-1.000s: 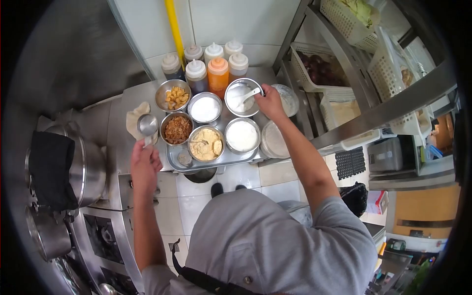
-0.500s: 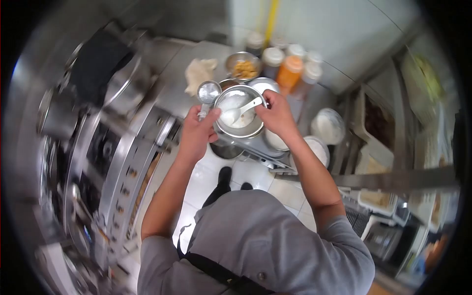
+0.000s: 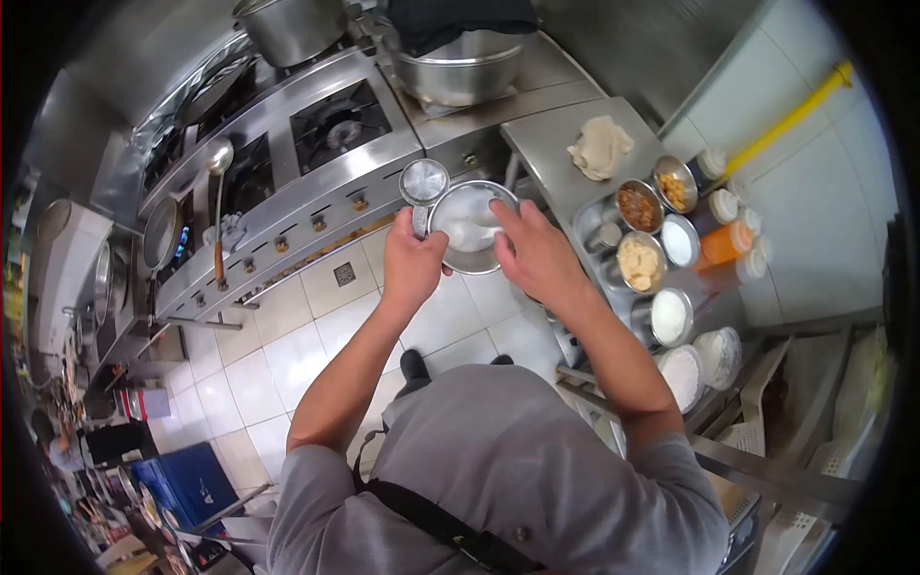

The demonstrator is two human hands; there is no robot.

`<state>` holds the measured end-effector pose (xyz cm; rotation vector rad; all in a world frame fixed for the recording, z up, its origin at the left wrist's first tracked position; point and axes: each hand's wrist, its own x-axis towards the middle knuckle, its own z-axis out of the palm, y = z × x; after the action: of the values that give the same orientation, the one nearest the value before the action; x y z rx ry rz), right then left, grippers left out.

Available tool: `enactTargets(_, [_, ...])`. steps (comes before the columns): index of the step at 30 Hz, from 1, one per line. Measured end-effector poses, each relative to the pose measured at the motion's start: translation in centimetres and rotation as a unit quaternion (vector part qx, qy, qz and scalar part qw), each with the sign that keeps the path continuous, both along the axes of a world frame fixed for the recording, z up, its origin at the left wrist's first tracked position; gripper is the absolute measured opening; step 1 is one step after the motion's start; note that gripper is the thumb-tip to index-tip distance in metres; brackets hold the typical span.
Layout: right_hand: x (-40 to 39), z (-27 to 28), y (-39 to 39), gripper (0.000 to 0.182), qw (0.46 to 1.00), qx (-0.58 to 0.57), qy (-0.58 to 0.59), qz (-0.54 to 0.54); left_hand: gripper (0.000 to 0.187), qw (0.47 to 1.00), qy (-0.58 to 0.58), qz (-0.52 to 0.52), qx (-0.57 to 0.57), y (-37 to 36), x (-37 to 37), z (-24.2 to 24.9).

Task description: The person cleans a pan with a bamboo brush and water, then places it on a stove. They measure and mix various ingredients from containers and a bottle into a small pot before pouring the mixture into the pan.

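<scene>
Between the fingers (image 3: 505, 215) I see a silver bowl (image 3: 479, 263) and white spoon (image 3: 465, 236), an orange bottle (image 3: 724, 244) off to their right, and a black cloth (image 3: 465, 21) beyond them.

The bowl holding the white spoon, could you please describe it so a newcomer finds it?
From the grey shirt at bottom centre, look up to the left hand and right hand. Between them is the steel bowl; unlike those on the tray, it is held, with a white spoon inside.

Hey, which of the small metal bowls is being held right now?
The bowl with the white spoon in it, held by the left hand; the other small metal bowls stand near the squeeze bottles.
</scene>
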<state>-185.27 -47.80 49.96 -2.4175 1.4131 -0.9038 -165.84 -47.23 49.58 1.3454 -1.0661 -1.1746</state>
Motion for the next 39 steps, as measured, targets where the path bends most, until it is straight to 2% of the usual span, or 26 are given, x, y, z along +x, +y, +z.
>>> enactTargets(1, [1.5,0.4,-0.5,0.025,1.000,-0.011,-0.009,0.010,0.032,1.000,-0.014,0.010,-0.007,0.3,1.3,0.1])
enactTargets(2, [2.6,0.3,-1.0,0.025,1.000,-0.013,-0.008,0.014,0.033,0.999,-0.029,0.018,-0.014,0.5,2.5,0.2])
enactTargets(4, [5.0,0.0,-1.7,0.012,0.994,0.018,0.080,0.067,0.033,0.997,-0.063,0.047,-0.014,0.8,5.3,-0.1])
enactTargets(6, [8.1,0.6,-1.6,0.011,0.993,0.008,0.088,0.081,0.033,0.992,-0.096,0.076,-0.010,1.2,8.6,-0.7])
enactTargets(9, [12.7,1.4,-2.4,0.011,0.989,-0.033,0.097,0.107,0.036,0.993,-0.058,0.090,-0.042,0.3,13.6,-0.9])
enactTargets(11, [15.8,0.5,-1.9,0.012,0.987,-0.042,0.095,0.125,0.040,0.994,-0.036,0.097,-0.022,1.3,16.6,-1.1])
enactTargets(13, [19.2,-0.2,-2.5,0.013,0.975,-0.051,0.171,0.135,0.042,0.994,-0.027,0.105,-0.022,1.7,19.1,-1.3])
enactTargets(15, [21.9,0.6,-2.1,0.013,0.973,-0.058,0.165,0.150,0.044,0.992,-0.015,0.118,-0.028,1.6,21.7,-1.4])
enactTargets(20, [27.7,0.9,-2.4,0.008,0.975,-0.062,0.159,0.140,0.044,0.983,-0.063,0.174,-0.015,3.1,27.1,-1.9])
enactTargets(23, [31.6,1.5,-3.1,0.009,0.975,-0.050,0.165,0.139,0.043,0.982,-0.073,0.176,-0.003,4.0,29.4,-0.5])
enactTargets(26, [34.8,0.1,-4.6,0.014,0.980,0.013,0.138,0.144,0.041,0.980,-0.058,0.191,-0.012,4.0,31.8,-1.9])
enactTargets(28, [35.9,-0.1,-5.1,0.019,0.977,0.125,0.078,0.151,0.039,0.976,-0.051,0.211,-0.026,4.2,33.1,-2.7])
enactTargets(29, [36.7,-0.4,-5.2,0.019,0.975,0.129,0.080,0.161,0.038,0.973,-0.048,0.223,-0.043,4.3,33.7,-3.2])
enactTargets(31, [38.3,-1.0,-5.4,0.020,0.927,0.360,0.017,0.108,0.038,0.971,-0.049,0.230,-0.029,4.6,34.8,-4.2])
enactTargets(32, [39.2,-1.7,-5.6,0.020,0.924,0.363,0.020,0.117,0.038,0.972,-0.052,0.229,-0.021,4.6,35.4,-4.7])
enactTargets(34, [40.9,-4.6,-6.1,0.020,0.865,0.487,-0.040,0.117,0.036,0.969,-0.047,0.242,-0.003,4.6,36.5,-5.7])
enactTargets(35, [41.9,-6.2,-6.5,0.020,0.862,0.490,-0.036,0.124,0.035,0.967,-0.041,0.249,0.008,4.5,37.2,-6.2])
enactTargets(37, [44.1,-8.4,-7.1,0.015,0.760,0.625,-0.152,0.099,0.033,0.964,-0.044,0.259,0.042,4.7,38.9,-6.9])
enactTargets(39, [46.2,-9.5,-7.9,0.013,0.741,0.649,-0.147,0.097,0.031,0.959,-0.047,0.270,0.073,4.8,40.9,-7.6])
